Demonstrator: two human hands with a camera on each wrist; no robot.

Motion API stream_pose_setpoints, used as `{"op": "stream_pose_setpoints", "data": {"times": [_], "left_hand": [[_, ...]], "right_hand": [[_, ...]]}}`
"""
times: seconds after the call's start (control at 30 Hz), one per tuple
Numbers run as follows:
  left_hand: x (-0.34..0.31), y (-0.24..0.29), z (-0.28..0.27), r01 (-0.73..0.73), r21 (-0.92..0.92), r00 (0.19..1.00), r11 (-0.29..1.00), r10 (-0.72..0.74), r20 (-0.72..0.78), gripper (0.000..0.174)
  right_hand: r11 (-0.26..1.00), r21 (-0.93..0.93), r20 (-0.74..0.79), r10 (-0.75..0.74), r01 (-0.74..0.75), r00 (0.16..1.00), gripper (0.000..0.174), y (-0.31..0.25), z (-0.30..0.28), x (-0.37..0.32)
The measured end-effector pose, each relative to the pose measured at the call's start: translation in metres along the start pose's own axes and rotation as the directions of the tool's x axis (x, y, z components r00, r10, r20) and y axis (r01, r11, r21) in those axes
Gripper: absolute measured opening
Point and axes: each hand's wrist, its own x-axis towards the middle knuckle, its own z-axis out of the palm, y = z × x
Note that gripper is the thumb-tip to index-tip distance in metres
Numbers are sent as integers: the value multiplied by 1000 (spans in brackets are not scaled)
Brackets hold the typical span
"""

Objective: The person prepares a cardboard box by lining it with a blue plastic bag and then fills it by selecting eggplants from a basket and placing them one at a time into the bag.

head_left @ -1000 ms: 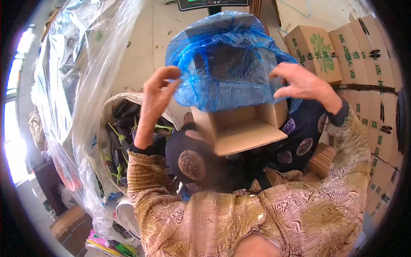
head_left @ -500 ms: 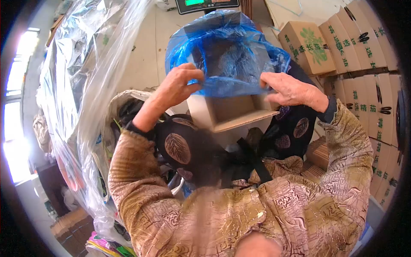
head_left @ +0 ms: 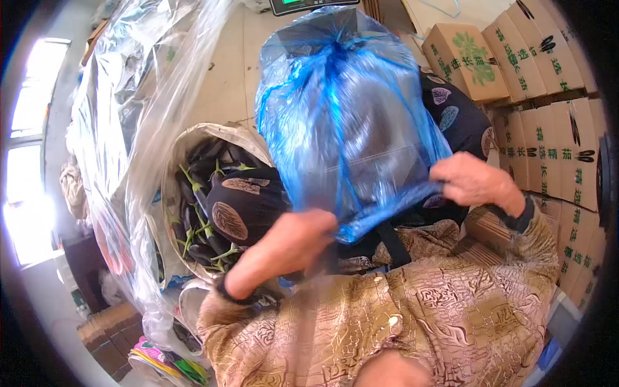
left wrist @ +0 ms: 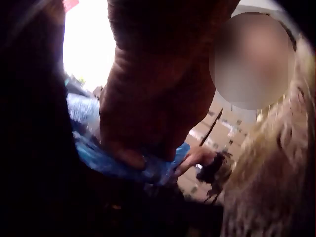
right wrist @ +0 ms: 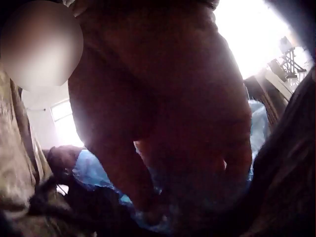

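Note:
In the head view a blue plastic bag (head_left: 374, 129) covers the cardboard box between the knees, its near edge stretched between two hands. My left hand (head_left: 290, 242), slightly blurred, grips the edge at the near left corner. At the right corner my right hand (head_left: 480, 184) pinches the same edge. The left wrist view shows the left hand (left wrist: 153, 89) dark, with blue film (left wrist: 113, 163) under its fingertips. Blue film (right wrist: 94, 170) also shows beyond the right hand (right wrist: 163, 108) in the right wrist view. The box is only dimly visible through the film.
A sack of eggplants (head_left: 209, 187) stands at the left, beside hanging clear plastic sheeting (head_left: 138, 129). Printed cartons (head_left: 548, 148) are stacked on the right. A scale display (head_left: 296, 5) is at the top, and flattened cardboard (head_left: 487, 235) lies near the right elbow.
Both hands have drawn the bag's edge down toward the body, over the box opening that showed earlier. The left hand moved down and the right hand moved down and outward.

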Motion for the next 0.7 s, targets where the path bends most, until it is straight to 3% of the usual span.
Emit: {"op": "stream_pose_setpoints", "data": {"times": [0.07,0.1,0.13,0.17,0.23,0.27,0.33,0.37,0.43,0.47,0.5,0.53,0.57,0.6,0.67,0.7], "left_hand": [[11,-33,53,23,210,996,977,-40,78,18],[20,-53,83,20,294,999,956,-28,22,19],[42,-52,98,213,469,943,857,-306,130,21],[57,-54,106,213,469,944,857,-305,128,21],[71,-61,113,229,456,964,860,-267,19,31],[72,-66,115,237,462,962,855,-272,9,31],[76,-74,115,148,608,977,780,-22,-211,37],[73,-75,117,145,612,978,777,-18,-209,37],[56,-74,124,138,563,990,815,-100,-99,36],[47,-64,114,137,563,990,815,-102,-94,36],[35,-44,95,118,493,993,862,-103,-57,33],[22,-30,78,103,412,994,905,-103,-21,30],[10,-30,61,1,292,996,956,24,-82,31],[2,-14,34,35,202,990,979,-6,-141,32],[-18,8,-19,94,85,933,992,-58,-356,32],[-25,15,-42,157,92,882,983,-98,-461,26]], "right_hand": [[983,-148,173,134,-109,976,11,23,42,-4],[967,-208,229,191,-144,954,12,35,62,0],[948,-297,81,148,-118,986,11,39,74,7],[916,-387,-66,86,-105,994,11,41,85,17],[881,-434,75,245,-190,967,13,50,97,50],[882,-436,71,234,-181,970,13,52,100,66],[879,-454,119,222,-146,968,15,61,108,91],[878,-454,113,223,-149,968,15,80,130,97],[831,-545,-210,-2,-115,978,18,129,180,91],[736,-676,-120,-155,33,981,17,139,186,83],[739,-673,-119,-157,36,980,17,128,180,83],[781,-625,51,17,19,999,19,115,173,79],[812,-584,226,182,-16,957,25,98,159,74],[826,-561,255,235,-54,938,24,81,145,69],[858,-511,214,66,54,975,24,42,96,42],[907,-420,173,40,37,984,21,14,61,32]]}}
